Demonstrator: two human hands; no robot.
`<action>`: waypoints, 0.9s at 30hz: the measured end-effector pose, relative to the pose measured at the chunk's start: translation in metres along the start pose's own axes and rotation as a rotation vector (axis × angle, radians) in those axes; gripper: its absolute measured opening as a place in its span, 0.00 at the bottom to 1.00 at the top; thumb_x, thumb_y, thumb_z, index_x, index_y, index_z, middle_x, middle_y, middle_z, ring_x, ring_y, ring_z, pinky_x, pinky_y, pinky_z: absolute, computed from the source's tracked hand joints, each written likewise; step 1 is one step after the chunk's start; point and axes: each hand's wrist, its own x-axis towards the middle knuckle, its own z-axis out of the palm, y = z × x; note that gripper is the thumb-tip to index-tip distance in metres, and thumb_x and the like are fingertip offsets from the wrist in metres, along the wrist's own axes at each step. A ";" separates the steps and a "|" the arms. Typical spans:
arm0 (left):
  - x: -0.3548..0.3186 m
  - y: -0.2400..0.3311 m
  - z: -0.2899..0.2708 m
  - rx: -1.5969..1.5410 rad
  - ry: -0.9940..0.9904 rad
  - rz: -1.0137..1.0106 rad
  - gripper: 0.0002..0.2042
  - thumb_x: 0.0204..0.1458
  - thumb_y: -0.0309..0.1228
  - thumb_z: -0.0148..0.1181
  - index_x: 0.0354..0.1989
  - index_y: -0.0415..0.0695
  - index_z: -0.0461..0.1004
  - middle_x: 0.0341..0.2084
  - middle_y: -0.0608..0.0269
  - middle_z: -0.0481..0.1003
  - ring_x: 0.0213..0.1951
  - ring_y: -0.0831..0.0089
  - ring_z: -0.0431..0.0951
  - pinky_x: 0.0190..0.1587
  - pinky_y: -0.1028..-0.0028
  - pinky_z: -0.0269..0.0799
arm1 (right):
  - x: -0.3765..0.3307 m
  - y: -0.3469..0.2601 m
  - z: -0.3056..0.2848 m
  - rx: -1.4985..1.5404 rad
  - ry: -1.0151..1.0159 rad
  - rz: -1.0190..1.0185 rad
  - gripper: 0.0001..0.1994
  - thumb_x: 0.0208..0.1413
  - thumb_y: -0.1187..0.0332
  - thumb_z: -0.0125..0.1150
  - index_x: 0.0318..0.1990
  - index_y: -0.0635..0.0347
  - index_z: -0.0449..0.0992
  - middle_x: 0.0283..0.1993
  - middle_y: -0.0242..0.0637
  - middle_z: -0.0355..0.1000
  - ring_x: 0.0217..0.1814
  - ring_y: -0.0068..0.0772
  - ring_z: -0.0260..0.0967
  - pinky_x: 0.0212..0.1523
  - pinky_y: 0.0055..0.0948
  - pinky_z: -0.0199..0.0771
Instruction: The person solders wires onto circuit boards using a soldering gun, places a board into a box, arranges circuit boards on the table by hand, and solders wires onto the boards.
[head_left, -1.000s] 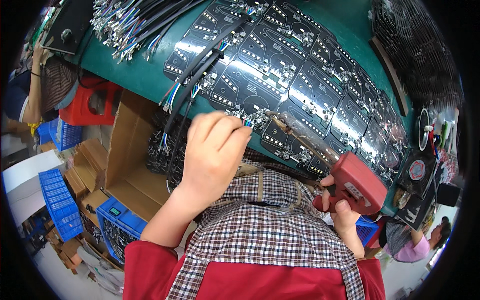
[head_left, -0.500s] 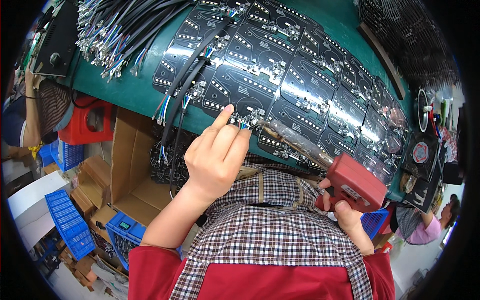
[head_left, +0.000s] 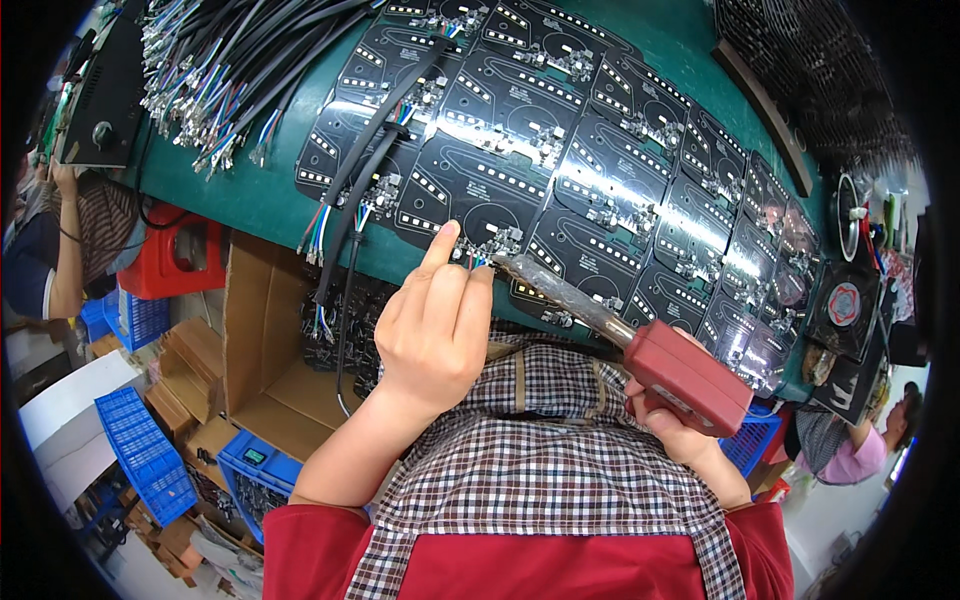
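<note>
My left hand (head_left: pixel 435 330) is closed at the near edge of a black circuit board (head_left: pixel 470 180), its index finger stretched onto the board. Short coloured wires (head_left: pixel 482 263) come out at its fingertips and meet the small parts on the board's edge; the rest of their cable is hidden by the hand. My right hand (head_left: pixel 668 428) grips a red soldering gun (head_left: pixel 690 378). Its long, dark barrel points left, with the tip at the wires beside my left fingers. Just left, black cables (head_left: pixel 350 190) with bared coloured ends lie across neighbouring boards.
Many black boards cover the green bench (head_left: pixel 215 205). A bundle of black cables (head_left: pixel 235 75) lies at the far left, near a black box with a knob (head_left: pixel 103 133). Below stand an open cardboard box (head_left: pixel 262 330) and blue crates (head_left: pixel 147 455). A co-worker's arm (head_left: pixel 68 245) shows at left.
The soldering gun has come left and nearer to me, bringing its tip to the wires by my left fingertips. My left hand keeps its hold at nearly the same place.
</note>
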 end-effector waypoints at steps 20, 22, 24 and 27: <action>0.005 0.007 0.000 0.065 -0.036 -0.047 0.04 0.40 0.19 0.60 0.23 0.38 0.72 0.22 0.57 0.69 0.35 0.60 0.79 0.24 0.74 0.68 | -0.002 0.003 0.006 0.344 0.081 0.160 0.37 0.42 0.61 0.70 0.58 0.73 0.61 0.45 0.43 0.73 0.34 0.24 0.72 0.37 0.23 0.72; 0.006 0.007 0.002 0.073 -0.044 -0.038 0.03 0.41 0.19 0.59 0.23 0.38 0.70 0.21 0.59 0.67 0.37 0.61 0.79 0.24 0.76 0.68 | -0.003 0.004 0.006 0.320 0.086 0.126 0.38 0.43 0.61 0.70 0.59 0.70 0.59 0.45 0.42 0.73 0.34 0.21 0.70 0.35 0.21 0.71; 0.005 0.006 0.000 0.094 -0.040 -0.034 0.04 0.43 0.20 0.58 0.23 0.38 0.69 0.20 0.62 0.64 0.40 0.62 0.79 0.24 0.77 0.67 | 0.001 -0.008 0.009 0.536 0.082 0.156 0.37 0.44 0.61 0.69 0.60 0.68 0.58 0.45 0.43 0.72 0.33 0.20 0.68 0.33 0.18 0.69; 0.008 0.005 -0.001 0.051 -0.044 -0.054 0.04 0.40 0.18 0.60 0.22 0.39 0.71 0.21 0.59 0.68 0.36 0.59 0.79 0.22 0.73 0.67 | 0.006 -0.018 0.005 0.456 0.104 0.087 0.38 0.47 0.52 0.65 0.59 0.65 0.56 0.47 0.49 0.69 0.20 0.22 0.62 0.20 0.20 0.63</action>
